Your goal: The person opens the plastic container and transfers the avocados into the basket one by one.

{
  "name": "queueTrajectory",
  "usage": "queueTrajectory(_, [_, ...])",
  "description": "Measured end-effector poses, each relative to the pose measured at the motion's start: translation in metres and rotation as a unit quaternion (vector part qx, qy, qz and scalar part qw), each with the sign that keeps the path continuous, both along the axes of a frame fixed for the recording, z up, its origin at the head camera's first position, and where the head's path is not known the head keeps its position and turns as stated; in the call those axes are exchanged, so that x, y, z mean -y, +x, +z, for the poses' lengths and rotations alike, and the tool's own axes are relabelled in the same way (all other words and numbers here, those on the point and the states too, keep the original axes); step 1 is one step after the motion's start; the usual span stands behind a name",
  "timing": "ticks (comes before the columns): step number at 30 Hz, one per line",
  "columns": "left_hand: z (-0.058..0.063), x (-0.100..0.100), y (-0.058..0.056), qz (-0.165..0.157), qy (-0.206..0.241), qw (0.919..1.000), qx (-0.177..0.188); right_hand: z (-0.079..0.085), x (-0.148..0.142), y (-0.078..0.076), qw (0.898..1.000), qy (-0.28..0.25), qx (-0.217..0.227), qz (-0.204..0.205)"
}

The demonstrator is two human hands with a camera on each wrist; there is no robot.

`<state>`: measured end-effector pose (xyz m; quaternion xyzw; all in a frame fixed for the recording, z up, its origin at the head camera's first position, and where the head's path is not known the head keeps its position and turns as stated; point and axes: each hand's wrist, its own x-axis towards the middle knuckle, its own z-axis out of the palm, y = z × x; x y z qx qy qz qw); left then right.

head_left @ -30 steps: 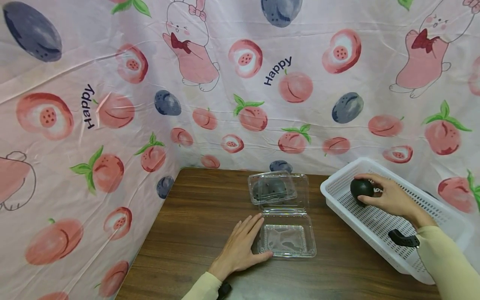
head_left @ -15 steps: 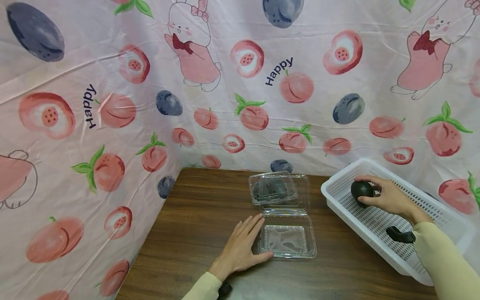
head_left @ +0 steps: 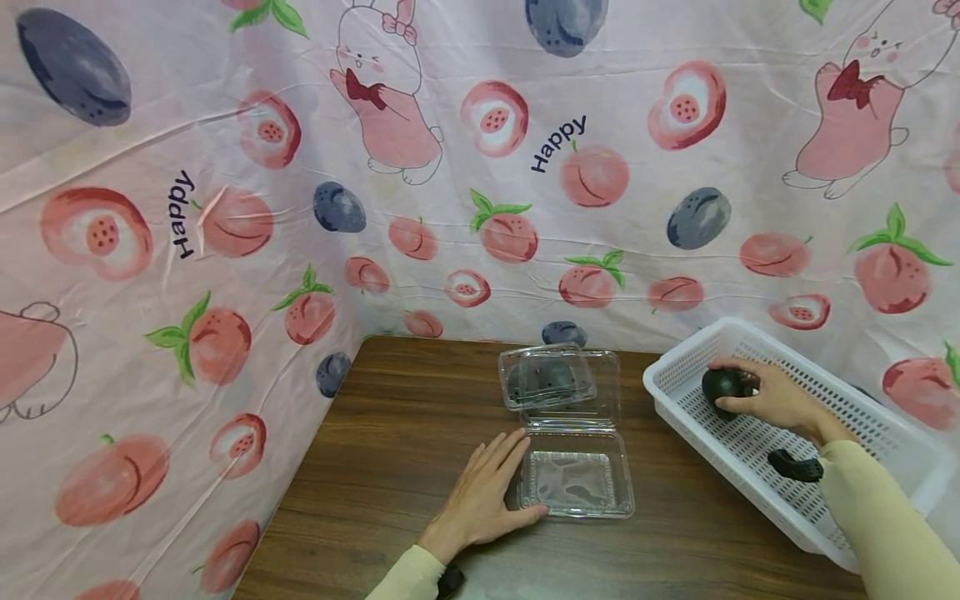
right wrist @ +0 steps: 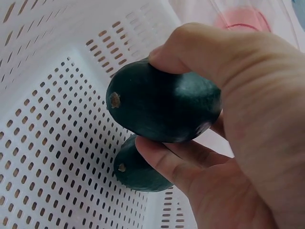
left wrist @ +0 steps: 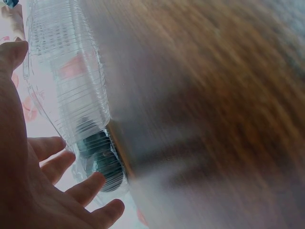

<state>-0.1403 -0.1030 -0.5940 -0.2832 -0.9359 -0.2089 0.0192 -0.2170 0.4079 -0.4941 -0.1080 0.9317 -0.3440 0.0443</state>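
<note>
My right hand (head_left: 776, 398) reaches into a white perforated basket (head_left: 678, 408) and grips a dark green avocado (right wrist: 157, 102) between thumb and fingers. A second avocado (right wrist: 138, 171) lies just below it on the basket floor, half covered by my fingers in the right wrist view. My left hand (head_left: 483, 492) rests beside a clear plastic clamshell box (head_left: 573, 479), fingers extended along its left edge and thumb at the front corner. That box stands with its lid folded back. Behind it, a closed clear box (head_left: 547, 377) with dark avocados inside overlaps the raised lid.
The brown wooden table (head_left: 375, 458) runs back to a fruit-printed curtain (head_left: 420, 200) that also hangs along the left side. The basket stands at an angle on the right, its raised walls around my right hand.
My right wrist has shifted slightly left within the basket, the avocado still in its grip at nearly the same spot. The left hand and both clear boxes have stayed put.
</note>
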Motion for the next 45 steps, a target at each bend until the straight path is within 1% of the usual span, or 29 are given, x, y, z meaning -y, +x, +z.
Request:
queueTrajectory(7, [0.000,0.000,0.002,0.001,0.003,1.0000,0.008,-0.002,0.002,-0.003,1.000,0.015,0.000,-0.001])
queueTrajectory(15, [0.000,0.000,0.002,0.002,0.001,0.9999,0.010,-0.005,0.007,-0.004,1.000,0.000,0.001,0.007])
queueTrajectory(27, [-0.001,0.000,0.001,0.003,0.000,1.0000,0.007,-0.007,0.010,-0.008,0.999,0.023,0.026,0.020])
queueTrajectory(31, [-0.001,0.000,0.001,0.003,-0.001,1.0000,0.007,-0.008,0.012,-0.009,0.999,0.026,0.022,0.025])
queueTrajectory(39, [-0.001,0.000,0.001,0.000,-0.001,1.0000,0.005,-0.016,0.010,-0.011,0.999,0.016,0.023,0.032])
queueTrajectory(45, [-0.002,0.001,0.001,0.001,-0.002,1.0000,0.004,-0.020,0.007,-0.012,0.999,0.021,0.032,0.031])
